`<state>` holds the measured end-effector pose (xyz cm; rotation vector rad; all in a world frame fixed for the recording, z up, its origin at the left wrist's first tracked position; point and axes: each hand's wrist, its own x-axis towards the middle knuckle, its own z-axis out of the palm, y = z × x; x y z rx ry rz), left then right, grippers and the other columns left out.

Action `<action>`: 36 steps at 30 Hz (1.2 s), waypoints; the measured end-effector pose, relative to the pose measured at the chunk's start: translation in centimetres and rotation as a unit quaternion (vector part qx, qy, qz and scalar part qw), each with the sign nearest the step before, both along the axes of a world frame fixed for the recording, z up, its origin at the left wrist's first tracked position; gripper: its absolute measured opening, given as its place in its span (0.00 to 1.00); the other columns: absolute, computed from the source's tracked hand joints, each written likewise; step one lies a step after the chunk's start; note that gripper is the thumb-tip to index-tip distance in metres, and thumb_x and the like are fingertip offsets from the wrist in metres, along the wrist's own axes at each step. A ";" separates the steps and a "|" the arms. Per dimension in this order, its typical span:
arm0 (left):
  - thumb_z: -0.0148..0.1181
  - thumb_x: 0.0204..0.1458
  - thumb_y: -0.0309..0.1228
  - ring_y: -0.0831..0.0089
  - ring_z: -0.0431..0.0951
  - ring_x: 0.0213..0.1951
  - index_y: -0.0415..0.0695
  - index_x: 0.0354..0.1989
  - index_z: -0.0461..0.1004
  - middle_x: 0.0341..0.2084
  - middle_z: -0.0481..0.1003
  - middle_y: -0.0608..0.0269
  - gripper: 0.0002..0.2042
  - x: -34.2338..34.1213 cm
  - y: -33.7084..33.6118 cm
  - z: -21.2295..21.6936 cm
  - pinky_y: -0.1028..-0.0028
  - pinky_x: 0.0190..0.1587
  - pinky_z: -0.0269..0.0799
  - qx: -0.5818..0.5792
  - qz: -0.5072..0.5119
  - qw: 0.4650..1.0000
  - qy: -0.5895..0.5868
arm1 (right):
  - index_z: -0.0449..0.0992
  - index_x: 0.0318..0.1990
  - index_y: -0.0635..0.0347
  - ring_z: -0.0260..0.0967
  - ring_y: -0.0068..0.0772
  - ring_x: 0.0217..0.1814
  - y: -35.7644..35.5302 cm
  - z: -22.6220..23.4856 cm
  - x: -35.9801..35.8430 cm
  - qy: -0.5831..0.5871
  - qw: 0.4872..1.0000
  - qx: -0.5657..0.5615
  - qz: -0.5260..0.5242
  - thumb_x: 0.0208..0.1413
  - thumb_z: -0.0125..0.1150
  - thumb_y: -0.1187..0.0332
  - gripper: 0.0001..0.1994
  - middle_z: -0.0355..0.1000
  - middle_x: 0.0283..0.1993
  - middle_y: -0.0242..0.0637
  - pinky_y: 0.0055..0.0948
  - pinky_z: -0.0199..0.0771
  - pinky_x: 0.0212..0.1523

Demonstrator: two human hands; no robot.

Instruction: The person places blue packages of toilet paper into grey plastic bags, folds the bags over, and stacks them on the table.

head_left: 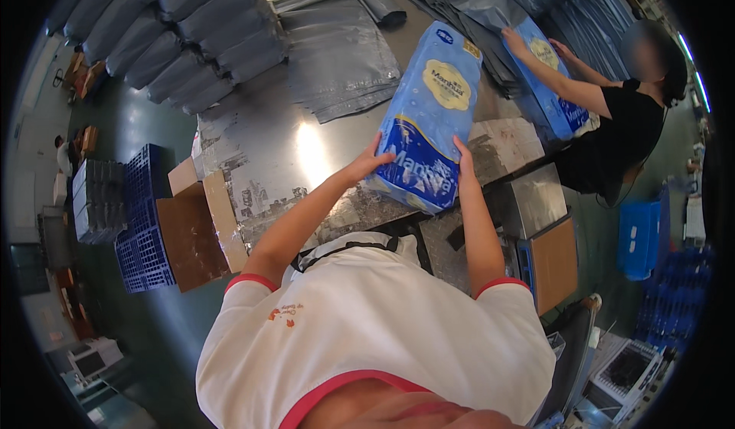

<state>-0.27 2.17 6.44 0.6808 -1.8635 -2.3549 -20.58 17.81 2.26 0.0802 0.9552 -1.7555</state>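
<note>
A tall blue and pale-blue plastic-wrapped pack stands tilted on the shiny metal table. My left hand grips its lower left side and my right hand grips its lower right side. Both of my forearms reach up from my white, red-trimmed shirt. Across the table, a person in black presses both hands on a second blue pack, which is partly inside a grey bag.
Flat grey mailer bags lie spread over the far table. Filled grey bags are stacked at upper left. An open cardboard box and blue crates stand left. A scale and another blue crate sit right.
</note>
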 end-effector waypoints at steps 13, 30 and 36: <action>0.56 0.38 0.39 0.64 0.45 0.55 0.45 0.55 0.30 0.54 0.42 0.54 0.43 22.7 0.5 -8.5 0.69 0.54 0.41 -0.032 -0.207 0.970 -0.121 | 0.40 0.56 0.62 0.46 0.28 0.55 -1.1 -5.5 14.3 0.281 0.930 0.079 0.222 0.36 0.61 0.66 0.41 0.47 0.55 0.40 0.24 0.47 0.52; 0.38 0.46 0.30 0.61 0.59 0.48 0.44 0.45 0.60 0.48 0.57 0.60 0.16 1.5 -31.7 -16.9 0.70 0.50 0.53 -0.533 0.123 0.827 -0.128 | 0.68 0.29 0.59 0.63 0.38 0.36 -32.1 -11.0 -6.2 0.905 0.318 0.183 0.216 0.42 0.47 0.67 0.08 0.64 0.32 0.38 0.34 0.63 0.35; 0.46 0.39 0.32 0.66 0.58 0.46 0.49 0.38 0.63 0.44 0.58 0.63 0.14 -0.6 -33.1 -16.1 0.70 0.44 0.56 -0.706 0.062 0.680 -0.187 | 0.67 0.29 0.60 0.64 0.40 0.31 -35.0 -10.8 -7.5 0.779 0.554 0.220 0.193 0.40 0.47 0.71 0.07 0.65 0.32 0.41 0.32 0.65 0.29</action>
